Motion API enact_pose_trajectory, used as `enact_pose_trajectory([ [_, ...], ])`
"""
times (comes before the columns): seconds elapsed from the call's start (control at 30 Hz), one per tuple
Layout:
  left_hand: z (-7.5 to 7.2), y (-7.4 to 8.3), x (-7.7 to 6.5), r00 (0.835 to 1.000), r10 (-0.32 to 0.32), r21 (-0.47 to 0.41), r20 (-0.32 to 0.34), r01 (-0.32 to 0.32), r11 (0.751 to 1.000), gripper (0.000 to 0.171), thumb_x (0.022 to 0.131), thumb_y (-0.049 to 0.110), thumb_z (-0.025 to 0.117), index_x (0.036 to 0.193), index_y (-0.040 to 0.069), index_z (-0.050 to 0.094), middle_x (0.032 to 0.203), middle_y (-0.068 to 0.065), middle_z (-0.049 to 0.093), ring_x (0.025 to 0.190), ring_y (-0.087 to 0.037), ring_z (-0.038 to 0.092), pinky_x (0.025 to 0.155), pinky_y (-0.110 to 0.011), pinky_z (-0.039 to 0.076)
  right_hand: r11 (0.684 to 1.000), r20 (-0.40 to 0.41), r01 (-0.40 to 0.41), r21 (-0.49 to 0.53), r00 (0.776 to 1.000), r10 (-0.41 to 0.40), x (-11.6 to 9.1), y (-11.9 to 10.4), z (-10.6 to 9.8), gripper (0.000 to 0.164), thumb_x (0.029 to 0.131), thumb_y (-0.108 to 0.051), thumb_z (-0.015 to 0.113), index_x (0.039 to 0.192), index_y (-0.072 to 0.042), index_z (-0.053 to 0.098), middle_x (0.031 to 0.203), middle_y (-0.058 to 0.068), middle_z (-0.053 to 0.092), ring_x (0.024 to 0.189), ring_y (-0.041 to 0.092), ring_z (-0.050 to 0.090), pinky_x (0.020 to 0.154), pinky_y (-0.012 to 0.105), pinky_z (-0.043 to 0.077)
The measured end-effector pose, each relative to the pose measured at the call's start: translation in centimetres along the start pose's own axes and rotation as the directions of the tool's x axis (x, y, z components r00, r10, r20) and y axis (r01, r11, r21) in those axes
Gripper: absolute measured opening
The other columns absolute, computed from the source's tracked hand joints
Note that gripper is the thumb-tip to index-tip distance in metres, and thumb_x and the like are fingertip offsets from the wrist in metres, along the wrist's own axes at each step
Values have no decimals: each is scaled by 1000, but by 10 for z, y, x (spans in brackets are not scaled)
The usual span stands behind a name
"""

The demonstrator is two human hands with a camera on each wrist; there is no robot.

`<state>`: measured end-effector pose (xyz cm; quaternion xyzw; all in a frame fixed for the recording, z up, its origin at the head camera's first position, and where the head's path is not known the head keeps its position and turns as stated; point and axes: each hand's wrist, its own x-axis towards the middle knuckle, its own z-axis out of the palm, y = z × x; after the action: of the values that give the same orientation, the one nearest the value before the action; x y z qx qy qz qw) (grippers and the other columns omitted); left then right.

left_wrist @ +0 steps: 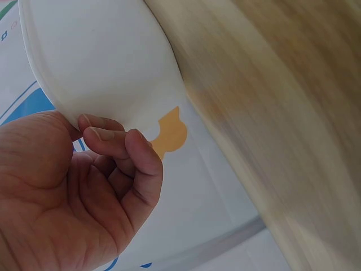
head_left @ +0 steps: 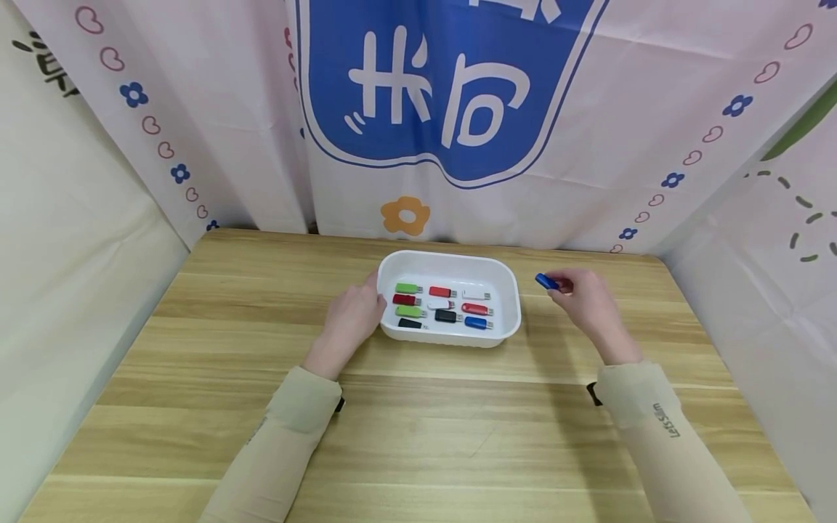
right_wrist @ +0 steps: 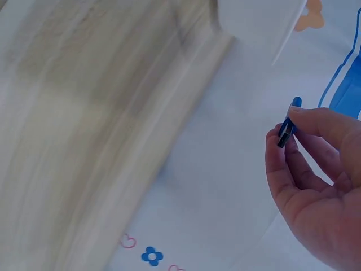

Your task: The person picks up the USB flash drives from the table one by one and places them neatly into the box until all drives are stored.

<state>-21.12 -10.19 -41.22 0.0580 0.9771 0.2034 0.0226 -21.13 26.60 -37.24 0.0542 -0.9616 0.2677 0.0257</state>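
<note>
A white plastic basin (head_left: 451,338) stands on the wooden table, with several USB flash drives lying in rows inside it, among them a green one (head_left: 407,288), a black one (head_left: 447,316) and a blue one (head_left: 477,323). My left hand (head_left: 353,316) pinches the basin's left rim between thumb and curled fingers, as the left wrist view (left_wrist: 107,169) also shows. To the right of the basin, my right hand (head_left: 588,301) pinches another blue USB flash drive (head_left: 546,281) above the table. Its metal plug (right_wrist: 284,139) points out between the fingers in the right wrist view.
The wooden table (head_left: 458,436) reaches back to a printed white curtain (head_left: 261,145) with a blue emblem. More pale cloth (head_left: 752,290) hangs at both sides.
</note>
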Motion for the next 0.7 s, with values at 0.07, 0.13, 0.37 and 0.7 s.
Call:
enact_pose_trajectory([
  [0.07,0,0,0,1000,-2,-1,1,2,1000,55,101,16,53,151,1,37,100,-21,72,59,-22,58,45,-27,43,1000,3,24,6,1000,-24,0,-5,1,29,95,-5,64,122,3,67,109,23,71,100,36,68,88,52,56],
  [0.13,0,0,0,1000,-1,2,0,1,1000,55,101,17,53,151,1,38,100,-21,72,59,-22,58,45,-27,43,999,5,47,7,999,-47,1,-11,2,29,94,-5,64,122,2,68,109,22,71,100,36,68,88,52,56],
  [0.37,0,0,0,1000,9,9,-9,-9,1000,54,100,15,53,150,0,39,103,-22,72,59,-22,58,45,-26,42,997,21,83,1,996,-83,3,-23,10,27,94,-5,66,120,0,69,110,19,72,101,35,68,87,50,57],
  [0.7,0,-1,1,1000,3,8,-9,-3,1000,54,100,16,53,150,1,39,104,-22,72,59,-22,58,45,-27,41,993,87,117,31,989,-119,5,-37,26,26,94,-3,65,119,1,70,123,21,69,107,36,68,94,51,55],
])
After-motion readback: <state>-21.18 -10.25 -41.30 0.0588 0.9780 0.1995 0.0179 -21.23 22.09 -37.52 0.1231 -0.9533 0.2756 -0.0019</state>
